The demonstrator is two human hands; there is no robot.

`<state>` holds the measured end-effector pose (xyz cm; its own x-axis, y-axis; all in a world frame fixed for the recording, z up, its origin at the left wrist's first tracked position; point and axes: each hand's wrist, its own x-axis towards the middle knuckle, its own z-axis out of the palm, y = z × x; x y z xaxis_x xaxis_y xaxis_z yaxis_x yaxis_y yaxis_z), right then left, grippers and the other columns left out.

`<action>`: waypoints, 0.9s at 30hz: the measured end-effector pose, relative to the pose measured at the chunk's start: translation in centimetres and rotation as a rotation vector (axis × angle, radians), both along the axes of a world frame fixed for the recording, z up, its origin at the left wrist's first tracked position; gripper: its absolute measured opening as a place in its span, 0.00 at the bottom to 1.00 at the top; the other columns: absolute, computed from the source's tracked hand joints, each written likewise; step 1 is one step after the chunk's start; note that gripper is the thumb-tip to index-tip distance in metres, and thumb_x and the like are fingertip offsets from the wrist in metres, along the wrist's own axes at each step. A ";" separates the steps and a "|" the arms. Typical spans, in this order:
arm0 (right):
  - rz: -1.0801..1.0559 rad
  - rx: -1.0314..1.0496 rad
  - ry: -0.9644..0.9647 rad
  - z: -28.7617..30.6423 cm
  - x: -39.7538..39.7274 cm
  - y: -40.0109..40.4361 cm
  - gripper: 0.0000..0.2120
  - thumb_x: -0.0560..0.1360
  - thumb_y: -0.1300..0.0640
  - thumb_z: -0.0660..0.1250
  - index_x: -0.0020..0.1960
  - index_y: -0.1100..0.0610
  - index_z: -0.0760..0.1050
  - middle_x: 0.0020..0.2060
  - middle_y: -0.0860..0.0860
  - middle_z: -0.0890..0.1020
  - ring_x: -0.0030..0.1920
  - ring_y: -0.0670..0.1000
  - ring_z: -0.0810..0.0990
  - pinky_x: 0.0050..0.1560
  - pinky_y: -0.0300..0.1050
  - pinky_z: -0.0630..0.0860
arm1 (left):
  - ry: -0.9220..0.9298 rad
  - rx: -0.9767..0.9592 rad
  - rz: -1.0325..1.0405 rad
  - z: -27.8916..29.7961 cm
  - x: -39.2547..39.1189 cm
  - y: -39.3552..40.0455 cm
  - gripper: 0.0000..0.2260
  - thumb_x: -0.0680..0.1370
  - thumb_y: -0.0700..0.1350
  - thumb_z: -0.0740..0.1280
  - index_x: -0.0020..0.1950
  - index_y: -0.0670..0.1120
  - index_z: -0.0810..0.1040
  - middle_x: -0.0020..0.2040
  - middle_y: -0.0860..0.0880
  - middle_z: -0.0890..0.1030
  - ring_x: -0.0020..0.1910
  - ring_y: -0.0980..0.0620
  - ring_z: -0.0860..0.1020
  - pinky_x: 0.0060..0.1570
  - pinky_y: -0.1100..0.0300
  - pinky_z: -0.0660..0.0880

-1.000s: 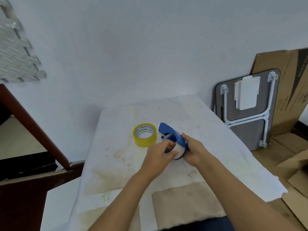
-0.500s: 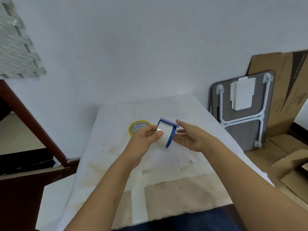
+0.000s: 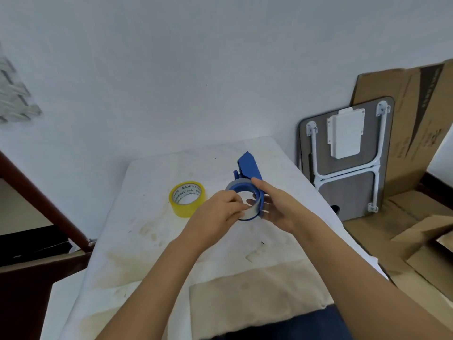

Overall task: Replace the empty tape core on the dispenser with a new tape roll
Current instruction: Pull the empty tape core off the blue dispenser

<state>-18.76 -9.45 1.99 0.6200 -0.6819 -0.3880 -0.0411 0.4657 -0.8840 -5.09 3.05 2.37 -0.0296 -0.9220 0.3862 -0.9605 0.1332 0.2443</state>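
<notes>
A blue tape dispenser (image 3: 248, 168) is held just above the white table (image 3: 152, 231), its cutter end pointing away from me. A pale empty tape core (image 3: 251, 212) sits in its ring. My left hand (image 3: 218, 212) pinches the near rim of that core with thumb and fingers. My right hand (image 3: 274, 204) cups the dispenser from the right, thumb on top of the blue ring. A new yellow tape roll (image 3: 187, 198) marked "MADE IN CHINA" lies flat on the table to the left of my hands, untouched.
The table is covered with stained white paper and a beige patch (image 3: 257, 298) near me. A folded grey table with white legs (image 3: 348, 158) leans on the wall at right, beside brown cardboard (image 3: 411, 133). A dark red wooden frame (image 3: 36, 204) stands left.
Both hands lifted the dispenser off the table and turned it; it now faces open side up. My left hand has shifted onto the core's rim. The yellow roll has not moved.
</notes>
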 end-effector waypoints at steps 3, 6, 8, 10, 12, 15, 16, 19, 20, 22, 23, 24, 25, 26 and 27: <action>-0.029 0.007 -0.006 -0.5 0.0 -0.9 0.10 0.75 0.47 0.70 0.49 0.54 0.82 0.54 0.60 0.83 0.57 0.60 0.83 0.65 0.62 0.75 | 0.001 -0.006 -0.003 0.1 0.4 -0.3 0.10 0.78 0.42 0.68 0.58 0.46 0.83 0.53 0.50 0.83 0.50 0.49 0.78 0.48 0.58 0.75; -0.140 0.036 -0.061 -1.0 -0.1 -1.7 0.06 0.76 0.51 0.69 0.47 0.53 0.79 0.50 0.58 0.83 0.57 0.61 0.81 0.64 0.62 0.75 | 0.030 -0.039 0.012 0.3 1.1 -0.1 0.09 0.77 0.42 0.68 0.55 0.46 0.84 0.51 0.52 0.85 0.49 0.49 0.80 0.48 0.59 0.76; -0.202 0.118 -0.127 -1.4 -0.2 -2.3 0.05 0.77 0.51 0.69 0.48 0.53 0.77 0.49 0.56 0.83 0.56 0.59 0.80 0.65 0.59 0.75 | 0.161 -0.020 0.067 0.7 1.5 0.0 0.08 0.79 0.45 0.67 0.56 0.49 0.83 0.49 0.58 0.84 0.49 0.56 0.78 0.49 0.65 0.72; -0.235 0.175 -0.172 -1.8 -0.4 -2.5 0.07 0.77 0.51 0.68 0.50 0.53 0.77 0.53 0.56 0.83 0.55 0.57 0.81 0.63 0.57 0.77 | 0.385 -0.044 0.195 1.0 1.9 0.1 0.08 0.79 0.45 0.67 0.56 0.51 0.83 0.46 0.65 0.80 0.48 0.65 0.76 0.48 0.72 0.69; -0.251 0.192 -0.197 -1.9 -0.4 -2.5 0.08 0.77 0.51 0.68 0.53 0.54 0.76 0.57 0.57 0.82 0.56 0.58 0.81 0.57 0.55 0.79 | 0.583 -0.134 0.356 0.9 2.5 0.3 0.08 0.79 0.44 0.68 0.56 0.49 0.83 0.44 0.66 0.79 0.46 0.69 0.77 0.45 0.77 0.69; -0.262 0.183 -0.178 -1.7 -0.2 -2.5 0.09 0.77 0.51 0.68 0.53 0.55 0.76 0.58 0.58 0.81 0.60 0.58 0.79 0.59 0.54 0.77 | 0.517 -0.048 0.461 0.3 3.6 0.9 0.08 0.79 0.42 0.67 0.55 0.46 0.83 0.42 0.62 0.79 0.44 0.60 0.77 0.40 0.76 0.68; -0.254 0.173 -0.176 -1.5 -0.1 -2.6 0.07 0.77 0.52 0.68 0.51 0.55 0.77 0.56 0.58 0.81 0.58 0.58 0.79 0.61 0.55 0.76 | 0.416 0.030 0.441 -0.2 3.9 1.2 0.08 0.79 0.42 0.67 0.55 0.47 0.83 0.44 0.58 0.81 0.46 0.55 0.77 0.40 0.72 0.68; -0.241 0.163 -0.199 -0.6 0.4 -2.7 0.05 0.77 0.53 0.68 0.47 0.55 0.78 0.54 0.57 0.81 0.59 0.57 0.79 0.67 0.56 0.74 | 0.082 0.140 0.299 -1.6 3.8 1.6 0.10 0.78 0.42 0.66 0.56 0.49 0.83 0.49 0.51 0.85 0.51 0.46 0.77 0.47 0.56 0.70; -0.239 0.154 -0.213 -0.4 0.5 -2.8 0.05 0.78 0.53 0.67 0.47 0.55 0.78 0.54 0.56 0.82 0.60 0.57 0.80 0.67 0.55 0.74 | -0.018 0.153 0.239 -2.0 3.5 1.5 0.10 0.77 0.43 0.67 0.57 0.50 0.83 0.49 0.51 0.85 0.52 0.45 0.78 0.48 0.53 0.70; -0.244 0.128 -0.221 0.0 0.8 -2.9 0.05 0.78 0.53 0.67 0.47 0.53 0.78 0.50 0.53 0.82 0.58 0.56 0.80 0.65 0.54 0.74 | -0.147 0.177 0.147 -2.7 2.7 1.1 0.11 0.77 0.44 0.66 0.58 0.51 0.82 0.50 0.52 0.85 0.53 0.45 0.78 0.49 0.51 0.70; -0.250 0.113 -0.208 0.1 0.8 -2.9 0.04 0.78 0.52 0.67 0.47 0.53 0.78 0.48 0.53 0.82 0.57 0.56 0.80 0.65 0.54 0.74 | -0.174 0.202 0.126 -3.0 2.4 0.9 0.12 0.78 0.44 0.65 0.59 0.51 0.81 0.51 0.52 0.85 0.54 0.46 0.77 0.49 0.52 0.70; -0.256 0.097 -0.195 0.2 0.8 -3.0 0.04 0.78 0.52 0.67 0.47 0.52 0.78 0.46 0.52 0.82 0.56 0.56 0.79 0.65 0.55 0.74 | -0.182 0.234 0.122 -3.2 2.3 0.6 0.13 0.78 0.44 0.64 0.60 0.51 0.81 0.52 0.52 0.84 0.55 0.46 0.77 0.50 0.52 0.69; -0.260 0.086 -0.182 0.3 0.7 -3.0 0.05 0.77 0.52 0.68 0.47 0.52 0.78 0.46 0.52 0.82 0.55 0.55 0.79 0.66 0.55 0.73 | -0.178 0.265 0.131 -3.4 2.5 0.3 0.13 0.78 0.44 0.63 0.61 0.50 0.80 0.52 0.51 0.84 0.55 0.46 0.76 0.50 0.53 0.69; -0.256 0.079 -0.176 0.3 0.6 -3.0 0.05 0.77 0.52 0.68 0.46 0.52 0.78 0.45 0.53 0.82 0.55 0.56 0.79 0.66 0.55 0.73 | -0.163 0.282 0.147 -3.6 2.8 0.1 0.13 0.78 0.43 0.63 0.61 0.50 0.80 0.52 0.50 0.84 0.55 0.45 0.76 0.49 0.53 0.70; -0.248 0.076 -0.173 0.4 0.6 -2.9 0.05 0.77 0.52 0.68 0.46 0.53 0.78 0.46 0.53 0.82 0.56 0.56 0.79 0.67 0.55 0.72 | -0.141 0.289 0.161 -3.8 3.1 -0.1 0.13 0.78 0.42 0.63 0.60 0.49 0.80 0.51 0.49 0.84 0.53 0.44 0.77 0.48 0.52 0.71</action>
